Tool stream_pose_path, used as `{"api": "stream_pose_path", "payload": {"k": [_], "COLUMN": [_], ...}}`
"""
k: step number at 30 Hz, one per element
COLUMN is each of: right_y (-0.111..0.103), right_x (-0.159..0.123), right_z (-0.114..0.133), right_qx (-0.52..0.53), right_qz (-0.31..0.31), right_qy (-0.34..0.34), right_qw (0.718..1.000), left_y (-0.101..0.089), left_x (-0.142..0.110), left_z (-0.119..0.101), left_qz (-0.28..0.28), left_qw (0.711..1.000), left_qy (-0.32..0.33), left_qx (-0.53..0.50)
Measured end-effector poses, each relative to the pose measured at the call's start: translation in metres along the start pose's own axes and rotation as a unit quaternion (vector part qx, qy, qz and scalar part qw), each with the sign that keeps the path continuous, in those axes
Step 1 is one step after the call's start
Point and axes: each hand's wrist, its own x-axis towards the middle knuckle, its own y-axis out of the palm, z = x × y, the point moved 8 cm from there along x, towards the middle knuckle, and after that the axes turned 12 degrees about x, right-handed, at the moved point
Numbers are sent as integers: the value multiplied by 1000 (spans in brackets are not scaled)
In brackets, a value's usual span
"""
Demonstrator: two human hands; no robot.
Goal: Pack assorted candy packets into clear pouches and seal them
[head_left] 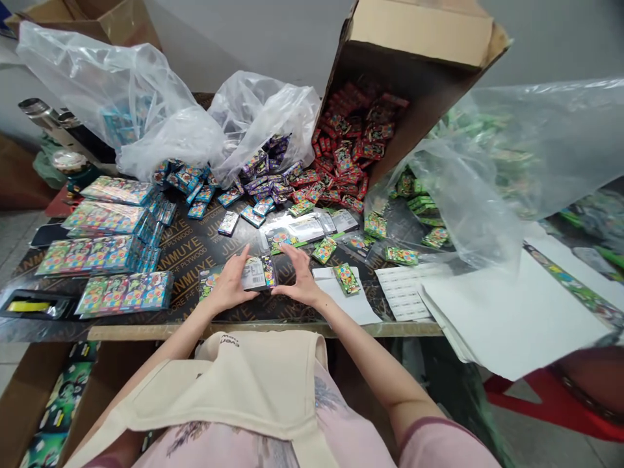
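Note:
Both my hands meet at the near middle of the dark plywood table. My left hand and my right hand grip the two ends of a clear packet of small colourful boxes, fingers curled round it. Loose little boxes lie just beyond: a green one on a white sheet to the right, another green one, and clear empty sleeves behind the packet.
Filled packets are stacked at the left. Plastic bags with blue and purple boxes sit at the back, beside a tipped carton spilling red boxes. A bag of green boxes and white sheets lie right.

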Motion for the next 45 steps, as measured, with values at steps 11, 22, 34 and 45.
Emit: {"api": "stream_pose_path", "payload": {"k": [11, 22, 34, 45], "right_y": [-85, -137, -56, 4], "right_x": [69, 180, 78, 16], "right_z": [-77, -179, -42, 25], "right_qx": [-163, -280, 20, -110], "right_qz": [-180, -14, 39, 181], "right_qy": [123, 160, -38, -68], "right_qw": [962, 946, 998, 975], "left_y": [17, 30, 3, 5], "left_x": [6, -1, 8, 2], "left_z": [-3, 0, 25, -11], "left_qz": [21, 36, -15, -16], "left_qw": [999, 998, 995, 1000], "left_qy": [-29, -26, -96, -7], "left_qx": [-8, 36, 10, 25]}}
